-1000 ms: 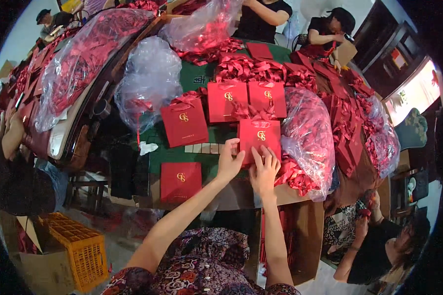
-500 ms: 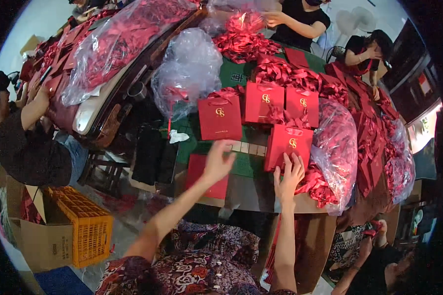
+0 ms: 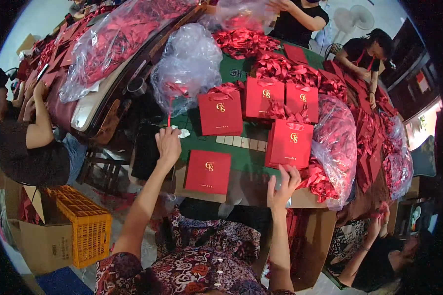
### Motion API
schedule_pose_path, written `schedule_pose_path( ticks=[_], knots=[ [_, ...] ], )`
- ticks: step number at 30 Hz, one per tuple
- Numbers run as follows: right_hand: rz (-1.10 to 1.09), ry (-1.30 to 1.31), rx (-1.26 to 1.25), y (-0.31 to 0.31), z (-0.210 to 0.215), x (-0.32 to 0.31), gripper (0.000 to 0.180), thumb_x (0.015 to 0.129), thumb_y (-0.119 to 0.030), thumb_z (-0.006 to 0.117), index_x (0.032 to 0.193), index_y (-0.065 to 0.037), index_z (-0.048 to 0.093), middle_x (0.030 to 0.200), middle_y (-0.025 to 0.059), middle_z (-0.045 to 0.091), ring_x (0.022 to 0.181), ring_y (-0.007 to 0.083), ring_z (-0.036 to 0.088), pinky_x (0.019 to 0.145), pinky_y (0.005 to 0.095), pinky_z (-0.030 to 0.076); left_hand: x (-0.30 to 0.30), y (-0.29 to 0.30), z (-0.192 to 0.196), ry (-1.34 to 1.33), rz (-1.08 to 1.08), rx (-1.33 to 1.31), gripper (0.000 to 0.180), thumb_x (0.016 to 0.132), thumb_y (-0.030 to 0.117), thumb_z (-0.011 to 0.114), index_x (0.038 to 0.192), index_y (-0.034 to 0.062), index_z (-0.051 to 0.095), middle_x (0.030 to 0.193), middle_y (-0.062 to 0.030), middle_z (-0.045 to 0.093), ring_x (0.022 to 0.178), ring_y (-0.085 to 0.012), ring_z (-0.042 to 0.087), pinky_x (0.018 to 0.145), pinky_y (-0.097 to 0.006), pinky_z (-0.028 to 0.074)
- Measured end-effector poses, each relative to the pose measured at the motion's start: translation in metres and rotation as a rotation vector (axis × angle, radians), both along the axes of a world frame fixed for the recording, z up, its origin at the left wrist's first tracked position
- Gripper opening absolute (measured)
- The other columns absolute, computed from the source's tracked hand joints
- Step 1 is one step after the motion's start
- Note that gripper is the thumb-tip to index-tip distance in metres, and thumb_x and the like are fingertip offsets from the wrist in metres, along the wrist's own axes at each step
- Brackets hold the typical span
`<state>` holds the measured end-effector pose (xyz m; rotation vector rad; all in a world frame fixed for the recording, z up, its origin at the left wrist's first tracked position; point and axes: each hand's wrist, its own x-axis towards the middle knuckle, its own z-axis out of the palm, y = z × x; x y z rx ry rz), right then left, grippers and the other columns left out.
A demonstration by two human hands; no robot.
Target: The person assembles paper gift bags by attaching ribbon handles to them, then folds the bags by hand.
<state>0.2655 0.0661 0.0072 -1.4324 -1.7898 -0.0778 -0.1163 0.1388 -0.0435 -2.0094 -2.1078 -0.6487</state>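
Note:
My left hand (image 3: pixel 168 147) is closed at the lower end of a thin red stick (image 3: pixel 169 119), beside a crumpled white tissue (image 3: pixel 183 132). Its fingertips are partly hidden. Just right of it, a flat red paper bag (image 3: pixel 207 172) with a gold emblem lies at the table's near edge. My right hand (image 3: pixel 284 186) is open, fingers apart, its fingertips by the lower edge of a stack of red gift bags (image 3: pixel 290 142). Behind stand more red gift bags with ribbon handles, one on the left (image 3: pixel 220 114) and others (image 3: pixel 264 98) further back.
A row of white tiles (image 3: pixel 241 142) lies on the green tabletop (image 3: pixel 241 153). Clear plastic sacks (image 3: pixel 335 147) of red ribbon flank the bags. Left are a metal cup (image 3: pixel 137 86) and a yellow crate (image 3: pixel 91 231). Several people work around the tables.
My left hand has moved left from above the flat bag to the red stick, uncovering the bag's emblem and more tiles. My right hand has slid down off the stack's front.

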Motion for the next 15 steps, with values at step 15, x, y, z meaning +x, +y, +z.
schedule_pose_path(
  ticks=[15],
  knots=[
    [0.378,0.481,-0.271,-0.027,0.06,-0.091,0.032,0.084,-0.012,0.071,0.113,-0.001,0.061,0.112,0.0157,0.061,0.105,0.032,0.058,0.094,0.0398,0.044,0.092,-0.086,0.149,-0.718,-0.486,0.083,0.013,0.079,-0.005,0.064,0.09,0.0023,0.063,0.091,-0.0133,0.063,0.085,-0.0303,0.065,0.074,-0.034,0.052]
  ],
)
